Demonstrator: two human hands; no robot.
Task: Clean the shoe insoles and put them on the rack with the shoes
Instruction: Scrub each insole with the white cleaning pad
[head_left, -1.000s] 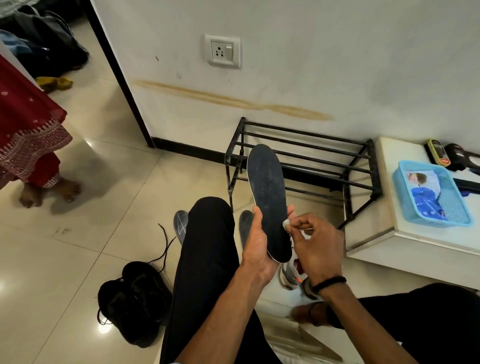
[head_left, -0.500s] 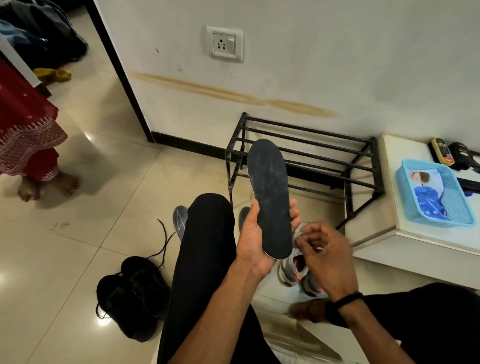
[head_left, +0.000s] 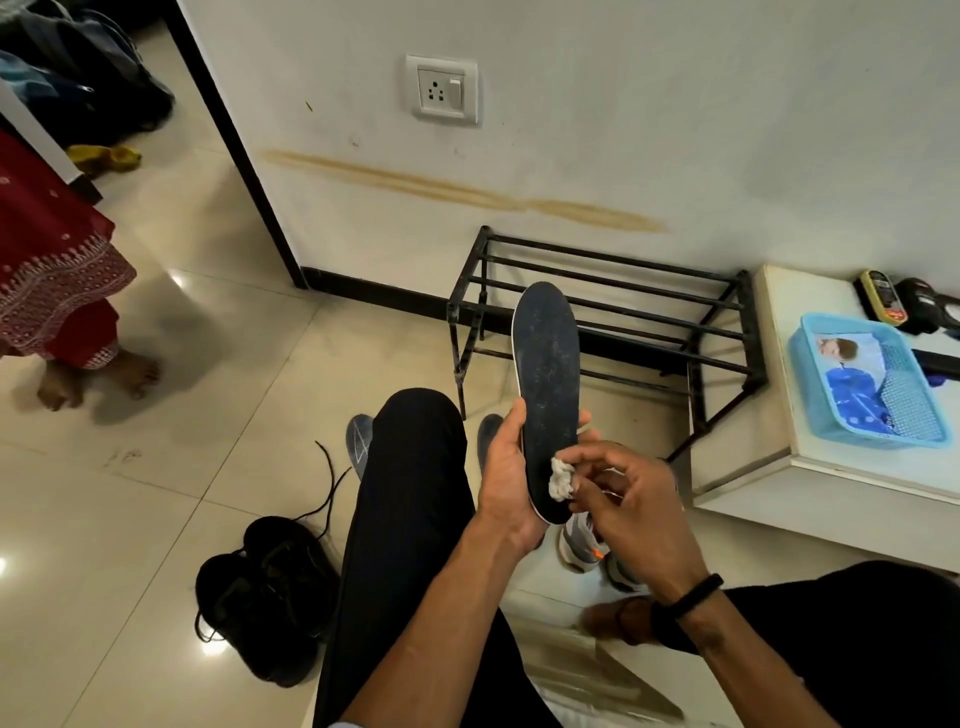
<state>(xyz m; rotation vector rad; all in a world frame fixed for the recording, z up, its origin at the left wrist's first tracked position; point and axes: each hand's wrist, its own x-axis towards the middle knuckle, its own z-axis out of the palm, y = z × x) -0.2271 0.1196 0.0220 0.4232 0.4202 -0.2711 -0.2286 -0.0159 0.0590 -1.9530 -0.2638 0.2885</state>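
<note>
A: How far along is this?

B: Early, I'd judge. The left hand (head_left: 506, 467) grips one dark insole (head_left: 548, 395) near its heel, toe end upward, over the lap and in front of the black metal shoe rack (head_left: 597, 317). The right hand (head_left: 631, 499) pinches a small whitish wad of cloth (head_left: 562, 480) in its fingers (head_left: 597, 470) and presses it against the insole's heel end.

A: So cleaning is under way?

B: On this one, yes. Nothing sits on the rack's bars. Two more insoles (head_left: 359, 436) lie on the floor beyond the knee, a pair of black laced shoes (head_left: 265, 592) sits on the floor to the left, and grey sneakers (head_left: 582, 540) show under the hands. All of that is left to rack.

A: How does the insole look?

B: Flat, dark, with a thin pale edge, its surface speckled with light dust or lint. It stands nearly upright, tilted slightly.
</note>
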